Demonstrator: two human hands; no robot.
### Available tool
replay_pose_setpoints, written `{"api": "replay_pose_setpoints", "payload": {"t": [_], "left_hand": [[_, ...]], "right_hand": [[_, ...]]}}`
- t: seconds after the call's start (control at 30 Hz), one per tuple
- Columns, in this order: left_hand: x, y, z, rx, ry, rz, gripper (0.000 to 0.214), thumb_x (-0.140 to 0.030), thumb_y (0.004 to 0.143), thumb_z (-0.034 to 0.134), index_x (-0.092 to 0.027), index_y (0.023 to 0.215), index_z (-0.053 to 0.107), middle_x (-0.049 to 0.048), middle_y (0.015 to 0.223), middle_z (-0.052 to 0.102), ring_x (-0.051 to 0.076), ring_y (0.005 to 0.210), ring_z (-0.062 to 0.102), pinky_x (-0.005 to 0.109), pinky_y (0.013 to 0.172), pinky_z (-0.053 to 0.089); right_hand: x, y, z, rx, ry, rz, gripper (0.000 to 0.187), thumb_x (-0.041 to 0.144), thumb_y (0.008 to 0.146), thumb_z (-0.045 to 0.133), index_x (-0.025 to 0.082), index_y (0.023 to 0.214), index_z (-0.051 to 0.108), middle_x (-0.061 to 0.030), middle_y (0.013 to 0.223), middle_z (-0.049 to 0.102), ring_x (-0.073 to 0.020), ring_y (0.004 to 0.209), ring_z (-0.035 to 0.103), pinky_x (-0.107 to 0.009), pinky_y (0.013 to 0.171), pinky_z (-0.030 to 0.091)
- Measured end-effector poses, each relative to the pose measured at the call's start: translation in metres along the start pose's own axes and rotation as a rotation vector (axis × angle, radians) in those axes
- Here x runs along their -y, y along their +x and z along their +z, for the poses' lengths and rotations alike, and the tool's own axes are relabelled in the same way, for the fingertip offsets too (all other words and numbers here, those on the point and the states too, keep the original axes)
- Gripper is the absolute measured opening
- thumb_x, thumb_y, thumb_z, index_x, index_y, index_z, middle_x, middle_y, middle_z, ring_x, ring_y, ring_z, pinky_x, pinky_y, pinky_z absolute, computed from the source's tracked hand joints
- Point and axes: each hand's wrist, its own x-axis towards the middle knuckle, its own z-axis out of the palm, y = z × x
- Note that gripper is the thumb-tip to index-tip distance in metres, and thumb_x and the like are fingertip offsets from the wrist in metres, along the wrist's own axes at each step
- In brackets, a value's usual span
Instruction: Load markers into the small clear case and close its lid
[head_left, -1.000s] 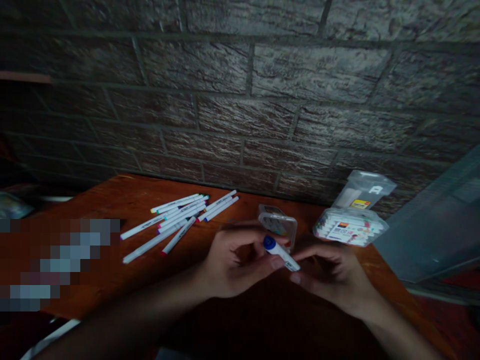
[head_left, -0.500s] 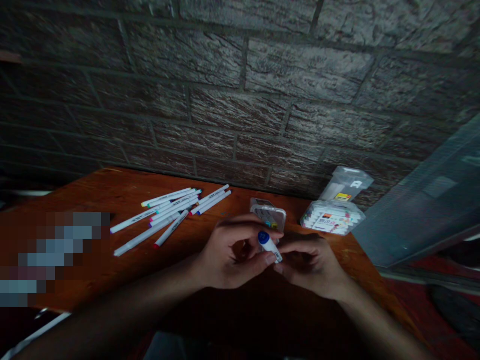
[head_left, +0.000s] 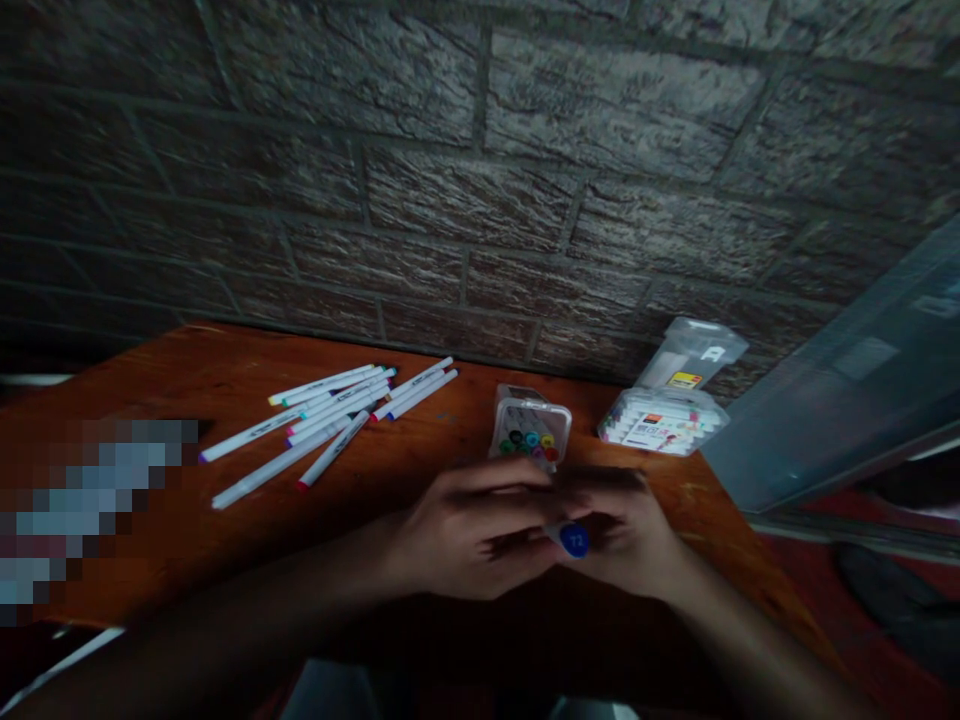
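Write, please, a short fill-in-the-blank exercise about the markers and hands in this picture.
1. The marker between the left hand and the right hand shows a ____ end.
2. The number printed on that end is ____.
3. In this view, the loose markers lie to the ____ of the clear case just beyond the hands.

Missing words: blue; 72; left.

Wooden table (head_left: 172,380) — loose white markers (head_left: 339,409), clear case (head_left: 536,405), labelled marker case (head_left: 664,425).

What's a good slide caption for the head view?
A blue-ended marker numbered 72 between the left hand and right hand, with a clear case and loose pens on the table.
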Motion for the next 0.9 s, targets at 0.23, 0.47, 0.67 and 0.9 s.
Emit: {"api": "replay_pose_setpoints", "payload": {"t": [0.23, 0.47, 0.67, 0.9], "left_hand": [[0.0006, -0.0036, -0.0005, 0.012, -0.018, 0.003, 0.026, -0.009, 0.088, 0.070, -0.010, 0.112, 0.075, 0.0118, 0.098, 0.076, 0.017, 0.078, 0.076, 0.025, 0.069, 0.066], [-0.0002, -0.0045, 0.0020, 0.015, -0.020, -0.001, 0.036, -0.007, 0.083, 0.072, -0.014, 0.118, 0.075, 0.0095, 0.096, 0.075, 0.014, 0.066, 0.072, 0.024, 0.057, 0.060], [0.0011, -0.0042, 0.0007, 0.029, -0.005, -0.003, 0.038, -0.007, 0.082, 0.071, -0.016, 0.119, 0.075, 0.0088, 0.098, 0.075, 0.013, 0.068, 0.072, 0.023, 0.060, 0.061], [-0.0002, -0.0048, 0.0000, 0.058, 0.005, -0.017, 0.038, -0.005, 0.081, 0.071, -0.014, 0.118, 0.075, 0.0096, 0.099, 0.076, 0.015, 0.071, 0.074, 0.024, 0.061, 0.062]], "right_hand": [[-0.0029, -0.0027, 0.0018, -0.013, -0.009, -0.002, 0.007, 0.016, 0.088, 0.078, 0.019, 0.084, 0.074, -0.0046, 0.083, 0.078, -0.0142, 0.070, 0.071, -0.023, 0.061, 0.054], [-0.0037, -0.0034, 0.0014, -0.013, -0.053, 0.004, 0.011, 0.013, 0.085, 0.079, 0.021, 0.081, 0.072, -0.0022, 0.078, 0.076, -0.0137, 0.066, 0.068, -0.023, 0.061, 0.053], [-0.0035, -0.0039, 0.0013, 0.000, -0.062, 0.000, 0.009, 0.014, 0.087, 0.078, 0.020, 0.085, 0.072, -0.0026, 0.081, 0.077, -0.0132, 0.070, 0.071, -0.022, 0.063, 0.052], [-0.0076, -0.0064, 0.0021, 0.018, -0.100, 0.004, 0.007, 0.016, 0.088, 0.077, 0.021, 0.089, 0.072, -0.0032, 0.082, 0.078, -0.0150, 0.070, 0.072, -0.025, 0.063, 0.052]]}}
